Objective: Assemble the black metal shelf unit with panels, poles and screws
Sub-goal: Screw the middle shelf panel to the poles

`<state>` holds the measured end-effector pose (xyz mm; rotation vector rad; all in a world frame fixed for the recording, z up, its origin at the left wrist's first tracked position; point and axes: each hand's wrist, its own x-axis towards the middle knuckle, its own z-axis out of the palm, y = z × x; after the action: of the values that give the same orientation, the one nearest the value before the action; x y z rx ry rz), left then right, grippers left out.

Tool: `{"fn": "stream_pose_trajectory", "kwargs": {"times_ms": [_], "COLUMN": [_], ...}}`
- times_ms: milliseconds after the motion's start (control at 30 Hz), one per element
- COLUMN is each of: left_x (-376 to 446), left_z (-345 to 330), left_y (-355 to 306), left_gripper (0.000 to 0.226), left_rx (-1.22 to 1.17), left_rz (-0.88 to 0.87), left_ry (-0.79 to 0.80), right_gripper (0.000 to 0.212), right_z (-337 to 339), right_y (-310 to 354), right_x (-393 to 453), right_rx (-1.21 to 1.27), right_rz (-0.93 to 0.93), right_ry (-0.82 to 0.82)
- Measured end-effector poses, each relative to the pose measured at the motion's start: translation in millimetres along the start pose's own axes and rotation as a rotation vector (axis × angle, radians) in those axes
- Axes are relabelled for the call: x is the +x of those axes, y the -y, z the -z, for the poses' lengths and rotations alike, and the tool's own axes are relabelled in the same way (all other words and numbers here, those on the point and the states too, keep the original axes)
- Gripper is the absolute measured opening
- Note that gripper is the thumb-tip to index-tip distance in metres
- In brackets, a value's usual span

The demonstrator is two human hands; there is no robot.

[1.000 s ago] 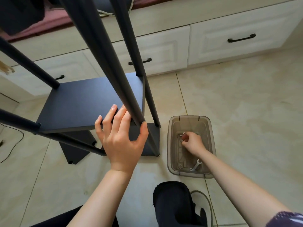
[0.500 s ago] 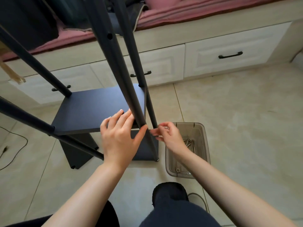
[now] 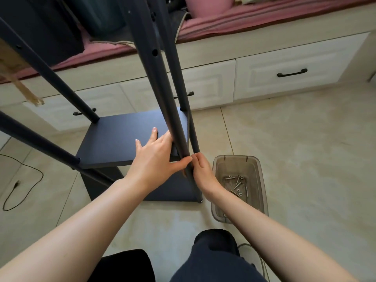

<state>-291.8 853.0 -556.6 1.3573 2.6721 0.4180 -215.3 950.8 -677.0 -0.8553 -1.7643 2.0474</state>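
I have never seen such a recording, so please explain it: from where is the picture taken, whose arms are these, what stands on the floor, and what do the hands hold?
The picture comes from a camera worn on a person's head, looking forward and down. The two bare arms are that person's own. The left hand lies open on the black shelf panel, with its thumb against the near pole. The right hand meets this pole low down, where the panel joins it; its fingers are curled there, perhaps round a screw, but none is visible. Beside the shelf unit, on the tiled floor, stands a clear plastic bin holding loose screws. White drawers run along the back.
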Motion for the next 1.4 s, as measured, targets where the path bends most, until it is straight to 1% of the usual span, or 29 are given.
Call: {"fn": "stream_pose_trajectory", "kwargs": {"times_ms": [100,233,367,433,567,700,800,1000,1100,1233,1400], "left_x": [3,4,-8,-14,-36,-59,-71,-90,-96,-107,-129], "left_z": [6,17,33,42,64,78,86,94,96,98,98], "left_y": [-1,3,18,27,52,77,98,135,150,171,195], "left_gripper": [0.07,0.06,0.056,0.058,0.077,0.086,0.075,0.065,0.06,0.051,0.033], "left_rx": [0.044,0.052,0.004,-0.06,-0.167,-0.245,-0.288,-0.383,-0.432,-0.51,-0.636], "left_rz": [0.003,-0.011,-0.003,0.002,0.021,0.026,0.067,0.13,0.147,0.176,0.257], "left_ry": [0.042,0.093,0.049,0.029,-0.028,-0.102,-0.13,-0.212,-0.288,-0.391,-0.483], "right_gripper": [0.033,0.032,0.024,0.022,0.022,0.017,0.015,0.018,0.019,0.018,0.016], "right_z": [1,-3,-20,-30,-54,-77,-97,-137,-155,-178,-208], "right_y": [3,9,19,25,39,51,61,78,87,93,100], "right_x": [1,1,-4,-7,-17,-28,-34,-38,-33,-24,-23], "right_rx": [0.028,0.044,0.034,0.015,-0.055,-0.139,-0.179,-0.293,-0.336,-0.324,-0.384], "right_rz": [0.036,0.058,0.101,0.144,0.233,0.404,0.448,0.462,0.48,0.468,0.492], "right_ry": [-0.009,0.03,0.018,-0.006,0.086,0.118,0.118,0.137,0.13,0.175,0.225]}}
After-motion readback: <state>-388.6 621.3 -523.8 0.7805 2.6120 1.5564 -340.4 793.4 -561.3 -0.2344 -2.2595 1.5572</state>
